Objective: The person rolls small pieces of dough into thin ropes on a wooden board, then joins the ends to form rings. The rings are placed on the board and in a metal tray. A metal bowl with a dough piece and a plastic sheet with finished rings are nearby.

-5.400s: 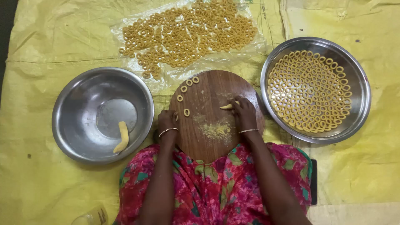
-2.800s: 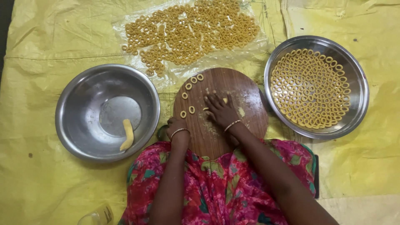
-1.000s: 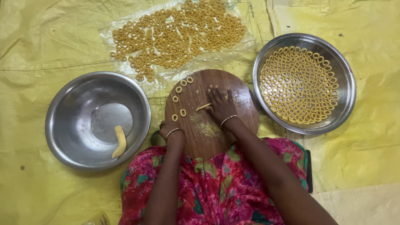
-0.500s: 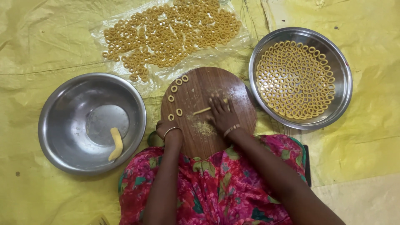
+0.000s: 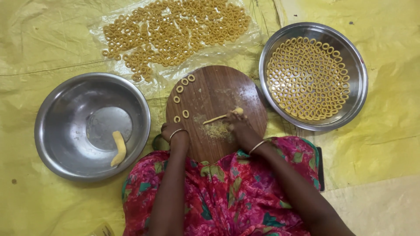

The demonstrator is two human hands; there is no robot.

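Dough strip: a thin pale-yellow rolled strip of dough (image 5: pixel 215 118) lies near the middle of the round dark wooden board (image 5: pixel 210 89) — one end under the right hand.
Right hand: the right hand (image 5: pixel 238 124) rests on the board's near-right part, fingers curled down onto the strip's thicker end; how tightly it pinches cannot be told.
Left hand: the left hand (image 5: pixel 171 131) sits at the board's near-left edge, fingers folded over the rim, holding no dough.
Crumbs: a small heap of yellow dough crumbs (image 5: pixel 217 130) lies on the board just beside the right hand.
Formed rings: a few small dough rings (image 5: pixel 181 87) line the board's left edge.
Right of the board: a wide steel plate (image 5: pixel 356 70) packed with pale rings in neat rows.
Beyond the board: a clear plastic sheet (image 5: pixel 245 43) strewn with darker golden rings.
Left of the board: a deep steel bowl (image 5: pixel 57 109) holding one yellow dough lump (image 5: pixel 119 147).
Beneath everything: a yellow plastic ground sheet (image 5: pixel 385 153).
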